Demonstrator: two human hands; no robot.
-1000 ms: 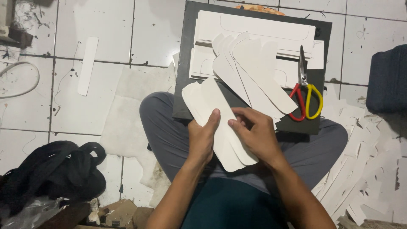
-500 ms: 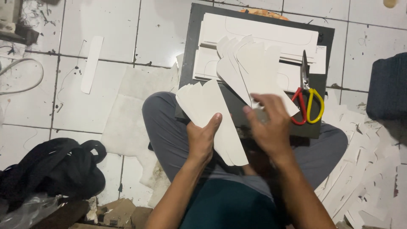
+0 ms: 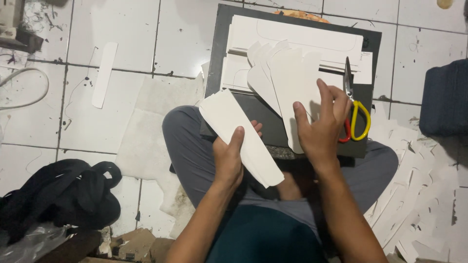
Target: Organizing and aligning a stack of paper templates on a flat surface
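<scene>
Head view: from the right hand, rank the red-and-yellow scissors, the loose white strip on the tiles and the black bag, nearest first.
From the right hand:
1. Red-and-yellow scissors, just right of it on the dark board.
2. Loose white strip, far upper left.
3. Black bag, lower-left corner; close to the strip's range.

Board (image 3: 222, 58) laid across the lap, on the floor tiles (image 3: 126, 29). Sheets (image 3: 302, 36) stacked at its far end; fanned cutouts (image 3: 280, 78) overlapped in front of them. Scissors (image 3: 355, 112) placed at the board's right edge, just beside the right hand (image 3: 319, 129), which is rested on the cutouts. Cutout stack (image 3: 239, 131) held in the left hand (image 3: 229, 158), over the board's near left corner. Strip (image 3: 105, 73) far left; bag (image 3: 58, 195) near left; offcuts (image 3: 419, 195) right.
</scene>
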